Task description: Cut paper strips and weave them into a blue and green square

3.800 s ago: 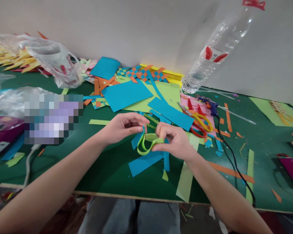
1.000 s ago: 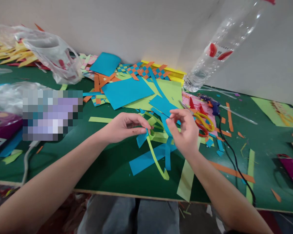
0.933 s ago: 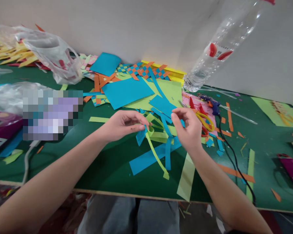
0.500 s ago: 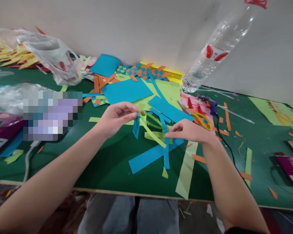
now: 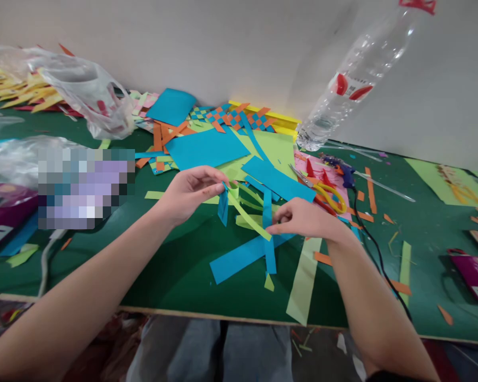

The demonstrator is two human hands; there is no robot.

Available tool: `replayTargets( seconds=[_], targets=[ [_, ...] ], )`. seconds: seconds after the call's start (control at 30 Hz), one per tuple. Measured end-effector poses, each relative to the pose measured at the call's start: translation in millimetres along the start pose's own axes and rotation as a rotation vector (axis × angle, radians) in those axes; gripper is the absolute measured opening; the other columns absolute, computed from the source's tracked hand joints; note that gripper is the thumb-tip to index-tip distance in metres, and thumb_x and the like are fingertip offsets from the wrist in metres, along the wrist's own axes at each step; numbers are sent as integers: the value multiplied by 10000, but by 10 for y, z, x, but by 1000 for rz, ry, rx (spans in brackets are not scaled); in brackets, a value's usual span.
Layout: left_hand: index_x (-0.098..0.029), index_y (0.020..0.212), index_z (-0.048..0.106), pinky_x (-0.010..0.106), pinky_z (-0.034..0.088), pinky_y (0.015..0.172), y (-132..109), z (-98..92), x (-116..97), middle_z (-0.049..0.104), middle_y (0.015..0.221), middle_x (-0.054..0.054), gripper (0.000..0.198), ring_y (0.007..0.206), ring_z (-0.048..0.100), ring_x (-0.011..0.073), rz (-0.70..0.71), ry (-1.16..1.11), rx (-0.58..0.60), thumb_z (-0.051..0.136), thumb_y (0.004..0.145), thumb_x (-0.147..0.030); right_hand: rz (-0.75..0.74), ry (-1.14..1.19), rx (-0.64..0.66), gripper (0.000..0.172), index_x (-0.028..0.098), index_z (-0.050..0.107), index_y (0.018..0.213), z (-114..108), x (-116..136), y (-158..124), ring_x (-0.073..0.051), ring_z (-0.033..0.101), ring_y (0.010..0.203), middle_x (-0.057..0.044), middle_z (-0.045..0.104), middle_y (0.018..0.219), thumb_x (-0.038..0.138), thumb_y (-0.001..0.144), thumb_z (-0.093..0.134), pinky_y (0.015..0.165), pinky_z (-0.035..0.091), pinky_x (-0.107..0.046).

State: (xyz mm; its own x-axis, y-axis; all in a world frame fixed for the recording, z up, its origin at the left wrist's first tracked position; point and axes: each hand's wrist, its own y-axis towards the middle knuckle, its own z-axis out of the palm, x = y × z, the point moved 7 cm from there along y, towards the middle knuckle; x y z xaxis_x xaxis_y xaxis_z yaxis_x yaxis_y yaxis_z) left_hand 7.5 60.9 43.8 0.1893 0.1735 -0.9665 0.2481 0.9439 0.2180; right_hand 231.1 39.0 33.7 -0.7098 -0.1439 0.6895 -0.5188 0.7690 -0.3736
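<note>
My left hand is pinched shut on the joined ends of a light green paper strip and a short blue strip, held just above the green table. The green strip runs down to the right, and its far end sits in the closed fingers of my right hand. That hand lies low over a narrow blue strip and a wider blue strip lying flat on the table.
Blue and green paper sheets and woven paper mats cover the back. Scissors, a glue gun with a black cable and a leaning plastic bottle are at right. Plastic bags lie at left.
The looped green strip has been unrolled and pulled out straight. My right hand dropped from near the scissors to the strip's far end and closed on it; my left hand rose slightly.
</note>
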Motion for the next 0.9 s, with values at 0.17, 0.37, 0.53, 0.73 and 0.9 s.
replayTargets(
  seconds=[0.17,0.37,0.53,0.73,0.9],
  targets=[
    [-202,836,712,240,534,740,-1,30,-15,731,847,22,124,855,698,160,24,-3,26,773,753,-272,-260,148,-144,198,203,681,716,-14,246,-17,-76,344,508,39,461,607,389,783,697,479,310,-257],
    [-208,857,712,232,529,764,-3,68,-2,735,868,16,95,857,693,143,13,17,60,749,780,-250,-729,234,-667,92,277,688,818,-304,481,-291,-158,568,877,-17,582,946,240,759,748,776,485,-345],
    [-199,851,707,238,537,746,-17,104,12,734,867,26,111,809,689,137,-13,28,91,757,771,-257,-792,253,-670,68,299,659,805,-237,509,-276,-224,553,1157,-9,593,1207,257,800,712,973,469,-467],
    [-185,815,708,349,536,877,-66,288,-5,743,909,75,79,1053,667,247,-67,24,274,740,786,-251,-801,204,-621,83,281,644,757,-60,595,-217,-259,466,1303,19,571,1316,282,807,710,1099,365,-538],
    [-190,826,733,308,533,862,-71,315,-36,739,948,88,67,1057,657,228,12,125,311,730,792,-248,-794,170,-649,93,278,645,820,-20,596,-207,-249,528,1244,-3,626,1263,206,810,702,1061,398,-541]
  ],
)
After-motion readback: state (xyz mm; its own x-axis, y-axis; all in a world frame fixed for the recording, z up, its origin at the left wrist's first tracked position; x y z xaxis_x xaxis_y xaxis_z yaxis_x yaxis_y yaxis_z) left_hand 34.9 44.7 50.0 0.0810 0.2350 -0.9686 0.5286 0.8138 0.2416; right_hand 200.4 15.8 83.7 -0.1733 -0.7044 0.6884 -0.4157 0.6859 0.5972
